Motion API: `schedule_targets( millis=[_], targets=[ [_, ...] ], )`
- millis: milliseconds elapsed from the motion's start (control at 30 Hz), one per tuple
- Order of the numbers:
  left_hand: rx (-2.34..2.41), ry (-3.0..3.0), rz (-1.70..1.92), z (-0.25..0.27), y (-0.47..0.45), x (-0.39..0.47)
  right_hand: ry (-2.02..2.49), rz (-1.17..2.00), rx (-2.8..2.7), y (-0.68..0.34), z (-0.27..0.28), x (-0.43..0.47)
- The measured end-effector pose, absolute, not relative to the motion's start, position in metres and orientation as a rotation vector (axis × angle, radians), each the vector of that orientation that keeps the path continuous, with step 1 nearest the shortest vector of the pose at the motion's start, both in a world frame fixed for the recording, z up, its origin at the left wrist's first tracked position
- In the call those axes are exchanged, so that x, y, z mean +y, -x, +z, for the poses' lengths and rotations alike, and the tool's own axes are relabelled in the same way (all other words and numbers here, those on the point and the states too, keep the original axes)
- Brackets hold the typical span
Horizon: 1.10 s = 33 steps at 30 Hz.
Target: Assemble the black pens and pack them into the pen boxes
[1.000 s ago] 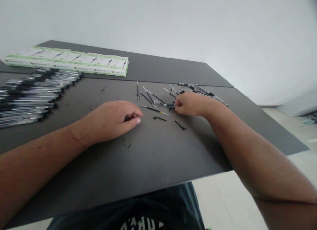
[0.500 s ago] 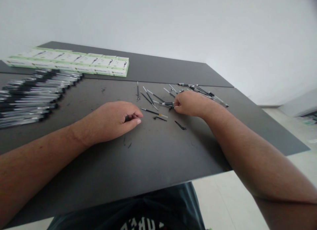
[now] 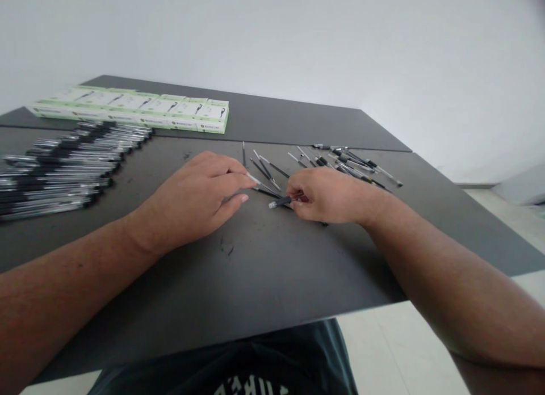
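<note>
My right hand (image 3: 330,195) is closed around a clear pen barrel with a black grip (image 3: 280,202), whose tip end points left toward my other hand. The rest of that barrel is hidden by my fingers. Just left of it, my left hand (image 3: 203,195) hovers over the table with thumb and forefinger apart. Thin ink refills (image 3: 264,171) lie by its fingertips; whether a fingertip touches one I cannot tell. Behind my right hand, a loose heap of pen parts (image 3: 353,161) shows clear barrels and black grips.
The dark grey table (image 3: 255,287) has a seam across it toward the back. At the left lies a thick row of clear and black pens (image 3: 76,168). Behind them stand several white and green boxes (image 3: 140,108) side by side. A white wall (image 3: 272,49) rises beyond.
My right hand has come nearer and a little left from the loose parts, with the pen barrel in its fingers. My left hand's curled fingers have spread and straightened.
</note>
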<state>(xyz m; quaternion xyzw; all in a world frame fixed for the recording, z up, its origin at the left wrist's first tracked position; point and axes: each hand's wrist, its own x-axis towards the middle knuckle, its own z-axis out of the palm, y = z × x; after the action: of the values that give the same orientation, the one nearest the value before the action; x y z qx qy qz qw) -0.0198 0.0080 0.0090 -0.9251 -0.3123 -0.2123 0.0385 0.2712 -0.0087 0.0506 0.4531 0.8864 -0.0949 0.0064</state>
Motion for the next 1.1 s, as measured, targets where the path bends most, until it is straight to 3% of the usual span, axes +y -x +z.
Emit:
schedule_targets(
  millis=[133,333,533,700,933,1100],
  targets=[
    [-0.971,2.797,-0.571,0.013,0.017,0.001,-1.384,-0.324,2.787,-0.263,0.050,-0.016],
    [-0.964,2.670,-0.768,0.014,0.016,-0.007,-1.324,-0.289,2.810,-0.262,0.049,-0.019],
    [-0.969,2.794,-0.434,0.009,0.017,-0.001,-1.299,-0.312,2.891,-0.257,0.048,-0.024],
    [-0.901,2.801,-0.402,0.008,0.013,-0.004,-1.377,-0.317,3.024,-0.254,0.048,-0.025],
    [-0.772,2.771,-0.441,0.009,0.002,-0.018,-1.290,-0.465,3.228,-0.242,0.035,-0.032],
    [-0.980,2.883,-0.606,0.007,0.008,-0.009,-1.461,-0.666,3.287,-0.251,0.033,-0.024]
  ],
)
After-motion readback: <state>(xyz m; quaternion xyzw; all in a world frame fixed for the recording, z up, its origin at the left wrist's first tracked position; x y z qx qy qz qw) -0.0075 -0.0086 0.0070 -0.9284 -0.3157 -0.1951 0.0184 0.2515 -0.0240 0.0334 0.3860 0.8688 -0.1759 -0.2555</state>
